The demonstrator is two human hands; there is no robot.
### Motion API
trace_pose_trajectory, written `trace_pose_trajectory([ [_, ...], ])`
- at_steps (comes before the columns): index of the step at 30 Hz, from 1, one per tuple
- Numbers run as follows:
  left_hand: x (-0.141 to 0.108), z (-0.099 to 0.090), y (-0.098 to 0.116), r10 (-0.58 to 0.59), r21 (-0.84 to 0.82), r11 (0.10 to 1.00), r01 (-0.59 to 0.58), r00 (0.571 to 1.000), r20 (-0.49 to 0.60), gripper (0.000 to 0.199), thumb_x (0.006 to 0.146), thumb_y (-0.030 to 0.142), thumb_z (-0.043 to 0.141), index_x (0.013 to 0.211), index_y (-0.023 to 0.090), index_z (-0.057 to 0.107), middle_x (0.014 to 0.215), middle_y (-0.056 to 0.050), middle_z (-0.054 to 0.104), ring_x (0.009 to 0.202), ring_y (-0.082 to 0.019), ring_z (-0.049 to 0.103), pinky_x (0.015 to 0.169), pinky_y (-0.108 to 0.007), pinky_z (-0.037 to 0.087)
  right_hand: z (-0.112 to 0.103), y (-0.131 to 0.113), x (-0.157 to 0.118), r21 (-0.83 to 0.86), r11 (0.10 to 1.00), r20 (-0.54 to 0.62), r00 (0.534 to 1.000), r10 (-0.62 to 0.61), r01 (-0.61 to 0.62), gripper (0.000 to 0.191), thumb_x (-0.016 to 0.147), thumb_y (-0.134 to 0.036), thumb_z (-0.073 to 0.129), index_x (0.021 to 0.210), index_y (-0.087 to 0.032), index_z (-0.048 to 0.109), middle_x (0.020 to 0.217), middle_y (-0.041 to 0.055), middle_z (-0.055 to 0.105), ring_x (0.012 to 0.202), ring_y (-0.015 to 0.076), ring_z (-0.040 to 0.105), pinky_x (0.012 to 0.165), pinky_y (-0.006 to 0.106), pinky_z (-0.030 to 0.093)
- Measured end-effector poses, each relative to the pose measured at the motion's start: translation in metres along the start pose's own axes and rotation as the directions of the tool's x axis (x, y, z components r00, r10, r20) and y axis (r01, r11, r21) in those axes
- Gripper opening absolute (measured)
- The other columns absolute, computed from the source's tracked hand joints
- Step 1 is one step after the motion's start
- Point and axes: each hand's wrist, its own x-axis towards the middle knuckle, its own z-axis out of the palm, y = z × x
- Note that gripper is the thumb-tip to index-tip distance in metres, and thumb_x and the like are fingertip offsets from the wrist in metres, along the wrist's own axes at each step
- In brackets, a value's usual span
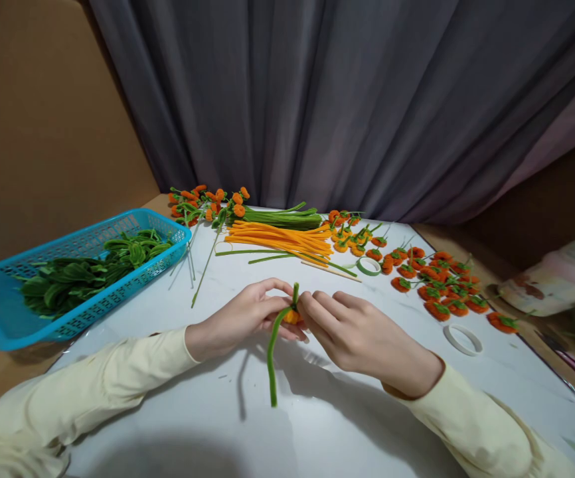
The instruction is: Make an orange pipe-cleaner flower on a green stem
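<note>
Between my hands, above the white tabletop, is a small orange pipe-cleaner pumpkin (292, 316). My left hand (257, 311) is closed on its left side, thumb and fingers around it. A green pipe cleaner (271, 365) comes off the pumpkin's top; its long end hangs down and a short end sticks up. With bent fingers pinched together, my right hand (340, 328) grips at the top right of the pumpkin, by the green pipe cleaner. Its fingertips are partly hidden, so which strand they pinch is hard to make out.
A blue basket (118, 292) with green leaves stands left. Orange pipe cleaners (280, 239) and green pipe cleaners (282, 218) lie at the back. Finished pumpkins (437, 282) spread to the right, near tape rolls (463, 339) and a jar (556, 275). Stemmed orange pieces (208, 202) lie back left.
</note>
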Motion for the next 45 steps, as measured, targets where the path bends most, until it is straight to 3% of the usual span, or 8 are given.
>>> trace_pose_trajectory([
  [12,-0.002,-0.005,0.005,-0.02,-0.053,0.998,0.024,0.997,0.076,0.023,0.082,0.023,0.058,0.101,0.013,0.052,0.084,-0.007,0.065,0.072,-0.015,0.067,0.078,-0.027,0.051,-0.003,0.008,-0.002,-0.089,0.991,0.071,0.993,-0.09,0.096,0.029,0.093,-0.01,0.029,0.091,-0.008,0.059,0.09,0.012,0.055,0.073,0.0182,0.051,0.05,0.029,0.037],
  [26,0.0,-0.003,-0.002,0.061,0.001,0.998,-0.061,0.997,0.051,0.025,0.081,0.028,0.059,0.098,0.013,0.052,0.08,-0.006,0.067,0.068,-0.015,0.067,0.076,-0.028,0.05,0.008,0.016,-0.004,-0.121,0.962,-0.038,0.967,-0.253,0.247,0.026,0.091,-0.007,0.031,0.088,-0.004,0.057,0.083,0.0137,0.055,0.066,0.0167,0.051,0.05,0.03,0.042],
  [35,0.004,-0.002,-0.012,0.025,-0.039,0.999,-0.022,0.997,0.069,0.026,0.081,0.029,0.059,0.098,0.01,0.054,0.083,-0.009,0.066,0.074,-0.017,0.067,0.083,-0.034,0.05,0.016,0.016,-0.025,-0.053,0.968,-0.122,0.96,-0.252,0.247,0.033,0.09,-0.006,0.025,0.096,-0.002,0.057,0.095,0.019,0.059,0.087,0.0226,0.057,0.057,0.031,0.048],
  [45,0.007,-0.002,-0.018,-0.003,-0.062,0.998,0.006,0.998,0.057,0.029,0.078,0.029,0.062,0.099,0.009,0.056,0.086,-0.01,0.067,0.071,-0.015,0.067,0.08,-0.029,0.049,0.026,0.003,-0.028,0.013,0.978,-0.161,0.965,-0.205,0.209,0.034,0.088,-0.003,0.027,0.085,0.0,0.06,0.09,0.0224,0.06,0.083,0.0242,0.06,0.058,0.033,0.051],
])
